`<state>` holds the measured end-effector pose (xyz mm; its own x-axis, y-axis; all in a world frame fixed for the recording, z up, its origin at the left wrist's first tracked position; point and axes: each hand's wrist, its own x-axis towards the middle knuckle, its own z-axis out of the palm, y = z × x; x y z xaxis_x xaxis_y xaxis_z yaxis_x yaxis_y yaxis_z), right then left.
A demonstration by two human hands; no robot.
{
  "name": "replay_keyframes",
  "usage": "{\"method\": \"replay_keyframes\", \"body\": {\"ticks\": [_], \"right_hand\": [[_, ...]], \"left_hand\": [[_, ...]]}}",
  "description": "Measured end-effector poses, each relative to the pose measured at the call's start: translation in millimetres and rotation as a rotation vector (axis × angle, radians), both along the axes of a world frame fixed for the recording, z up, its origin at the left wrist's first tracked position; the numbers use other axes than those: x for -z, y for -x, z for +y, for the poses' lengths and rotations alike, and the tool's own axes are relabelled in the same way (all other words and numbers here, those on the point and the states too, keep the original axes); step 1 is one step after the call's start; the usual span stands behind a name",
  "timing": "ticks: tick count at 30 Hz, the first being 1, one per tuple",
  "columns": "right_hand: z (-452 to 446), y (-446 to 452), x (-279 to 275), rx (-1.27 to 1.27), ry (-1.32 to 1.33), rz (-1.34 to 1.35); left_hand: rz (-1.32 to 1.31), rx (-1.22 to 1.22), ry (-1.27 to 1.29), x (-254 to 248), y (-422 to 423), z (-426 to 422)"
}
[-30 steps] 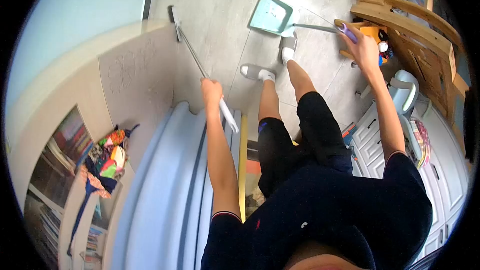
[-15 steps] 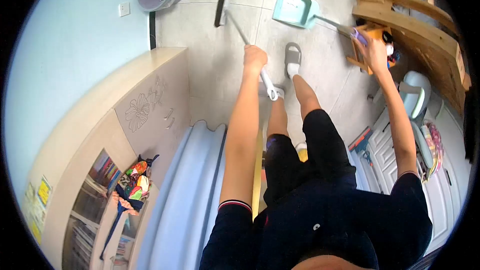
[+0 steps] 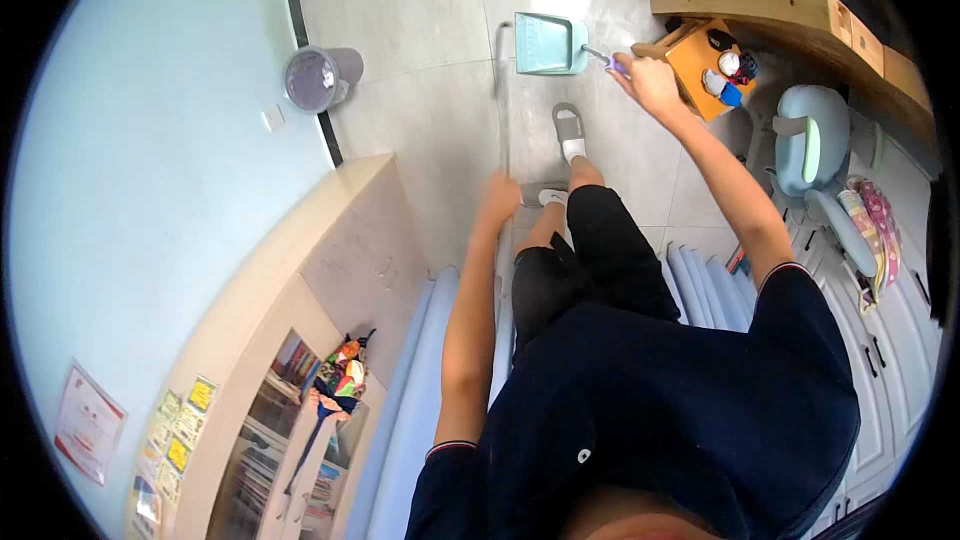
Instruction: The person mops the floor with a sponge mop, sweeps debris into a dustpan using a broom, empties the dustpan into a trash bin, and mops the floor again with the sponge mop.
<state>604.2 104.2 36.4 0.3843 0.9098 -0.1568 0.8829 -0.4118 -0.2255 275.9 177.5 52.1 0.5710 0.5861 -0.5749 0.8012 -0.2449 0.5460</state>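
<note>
My left hand [image 3: 499, 198] is closed around the handle of a broom [image 3: 504, 130], and both are smeared by motion. The broom's narrow head stands on the floor beside the open lip of a pale green dustpan [image 3: 548, 58]. A small gap seems to separate them, though blur makes contact hard to judge. My right hand [image 3: 650, 85] grips the purple end of the dustpan's long handle. The pan faces left, with nothing I can make out inside. Below it is my foot in a grey slipper [image 3: 568, 122].
A grey waste bin [image 3: 345, 68] stands against the left wall. Light cabinets [image 3: 350, 240] and blue rolled-looking padding [image 3: 400, 420] run along the lower left. An orange stool [image 3: 695, 60] with small items, wooden furniture [image 3: 760, 5] and a blue chair [image 3: 805, 160] are to the right.
The broom head has swung right, from well apart to beside the dustpan's lip. My right hand and the dustpan sit further left in view. The whole view has also shifted.
</note>
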Motion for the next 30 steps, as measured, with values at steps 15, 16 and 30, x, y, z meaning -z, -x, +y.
{"method": "replay_keyframes", "body": {"ticks": [15, 16, 30], "right_hand": [[2, 0, -10, 0.325, 0.449, 0.420], [1, -4, -16, 0.465, 0.638, 0.661], [60, 140, -97, -0.169, 0.387, 0.156]], "left_hand": [[0.151, -0.139, 0.340, 149, -38, -47], [0.157, -0.206, 0.379, 121, -15, -31], [-0.094, -0.191, 0.052, 120, 253, -33]]}}
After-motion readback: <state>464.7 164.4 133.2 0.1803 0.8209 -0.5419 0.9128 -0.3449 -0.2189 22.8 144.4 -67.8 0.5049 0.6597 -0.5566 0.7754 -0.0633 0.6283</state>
